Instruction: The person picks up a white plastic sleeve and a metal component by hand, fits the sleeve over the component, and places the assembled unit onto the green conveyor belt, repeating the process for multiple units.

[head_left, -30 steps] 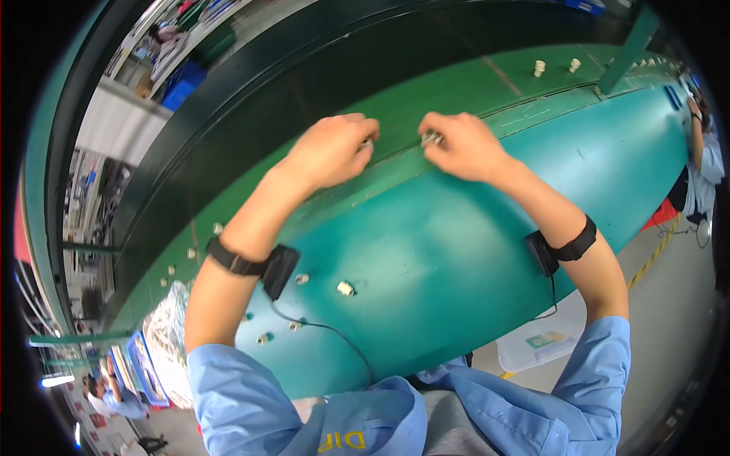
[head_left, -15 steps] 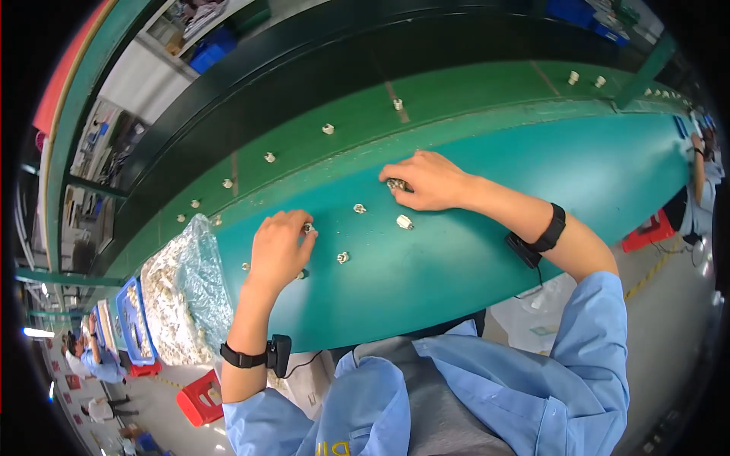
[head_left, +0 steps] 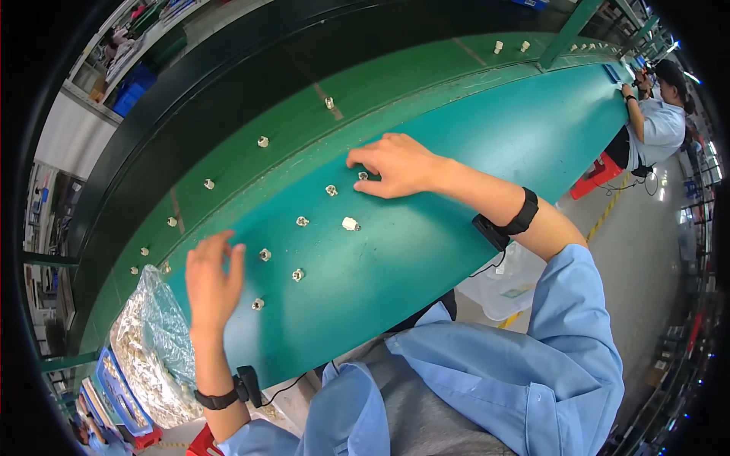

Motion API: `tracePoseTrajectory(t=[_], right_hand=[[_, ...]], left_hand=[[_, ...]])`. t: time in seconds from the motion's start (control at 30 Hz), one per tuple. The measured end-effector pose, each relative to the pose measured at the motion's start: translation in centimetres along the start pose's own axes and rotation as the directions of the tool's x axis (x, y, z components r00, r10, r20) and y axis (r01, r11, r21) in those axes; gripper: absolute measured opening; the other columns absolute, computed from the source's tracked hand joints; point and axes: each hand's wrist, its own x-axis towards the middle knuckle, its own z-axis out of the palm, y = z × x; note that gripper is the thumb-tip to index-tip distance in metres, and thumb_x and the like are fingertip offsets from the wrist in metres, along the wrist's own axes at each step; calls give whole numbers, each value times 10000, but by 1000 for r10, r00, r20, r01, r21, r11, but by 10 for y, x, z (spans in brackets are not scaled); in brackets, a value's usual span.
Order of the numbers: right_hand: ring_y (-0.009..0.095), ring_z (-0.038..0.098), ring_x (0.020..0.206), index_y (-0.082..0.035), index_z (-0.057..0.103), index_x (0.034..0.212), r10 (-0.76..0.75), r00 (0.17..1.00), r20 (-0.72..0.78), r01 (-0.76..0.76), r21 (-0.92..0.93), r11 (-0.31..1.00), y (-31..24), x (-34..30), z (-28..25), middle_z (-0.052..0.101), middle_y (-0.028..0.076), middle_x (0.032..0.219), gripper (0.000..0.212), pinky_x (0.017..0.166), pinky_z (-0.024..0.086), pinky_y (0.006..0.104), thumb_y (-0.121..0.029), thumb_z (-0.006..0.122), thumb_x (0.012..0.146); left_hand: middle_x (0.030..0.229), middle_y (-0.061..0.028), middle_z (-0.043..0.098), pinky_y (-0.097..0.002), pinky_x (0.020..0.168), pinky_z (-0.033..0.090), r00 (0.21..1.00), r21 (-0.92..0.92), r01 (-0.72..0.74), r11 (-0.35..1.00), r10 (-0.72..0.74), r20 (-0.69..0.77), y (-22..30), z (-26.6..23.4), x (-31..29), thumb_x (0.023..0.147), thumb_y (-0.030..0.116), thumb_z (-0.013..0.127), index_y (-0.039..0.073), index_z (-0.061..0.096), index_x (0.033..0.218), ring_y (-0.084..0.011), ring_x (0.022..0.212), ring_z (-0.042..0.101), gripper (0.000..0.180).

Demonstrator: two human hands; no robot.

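Note:
Over the left end of the green tabletop (head_left: 395, 273), my left hand (head_left: 211, 287) hovers with fingers and thumb apart and nothing visible in it. My right hand (head_left: 397, 166) is farther up the table, thumb and fingers spread around a small white-and-metal fitting (head_left: 363, 176) without visibly gripping it. Beside it stands a similar fitting (head_left: 331, 190). Others stand toward my left hand, among them one fitting (head_left: 302, 221), another fitting (head_left: 265, 254) and a nearer fitting (head_left: 297, 274). A cream fitting (head_left: 350, 224) lies on its side below my right hand.
A dark green belt (head_left: 228, 159) beyond the table carries spaced fittings. At left, a clear plastic bag (head_left: 152, 349) full of small pale parts sits by a blue tray (head_left: 122, 387). A co-worker (head_left: 658, 121) sits at the far right end near a red stool (head_left: 597, 175).
My left hand has come off the fitting it was at and moved left, opening. My right hand's fingers have spread from the fittings they held. The view has turned right.

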Motion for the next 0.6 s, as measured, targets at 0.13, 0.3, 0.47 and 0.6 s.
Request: tracePoseTrajectory(t=[0.13, 0.3, 0.47, 0.6], right_hand=[[315, 674, 861, -78, 640, 1154, 184, 978, -94, -185, -2, 983, 10, 41, -18, 678, 104, 861, 378, 733, 522, 455, -342, 684, 887], [344, 682, 926, -71, 645, 1160, 234, 910, -341, -302, -161, 940, 67, 105, 11, 693, 143, 914, 373, 795, 541, 477, -325, 665, 888], [370, 688, 933, -76, 647, 1158, 145, 987, -76, -150, -68, 986, 88, 143, 18, 706, 162, 936, 345, 810, 545, 489, -285, 647, 883], [390, 690, 963, -79, 670, 1111, -10, 997, 77, 4, 83, 997, 10, 173, 17, 723, 176, 997, 282, 851, 549, 508, -207, 606, 869]], left_hand=[[1012, -144, 648, -442, 914, 486, 991, -69, 67, 995, -74, -111, -40, -9, 28, 905, 152, 704, 18, 653, 1216, -325, 968, 644, 343], [1202, -191, 593, -448, 968, 503, 984, 204, -48, 978, 81, -159, -57, 9, 93, 905, 129, 694, 13, 602, 1319, -347, 1120, 606, 439], [1131, -186, 629, -453, 929, 523, 986, 206, 137, 969, -112, -125, -99, 35, 132, 896, 129, 701, 20, 640, 1244, -350, 1050, 636, 371], [1021, -165, 677, -431, 818, 541, 990, 76, 98, 992, -105, 95, -124, 40, 141, 884, 113, 698, 9, 673, 1117, -307, 898, 681, 257]])
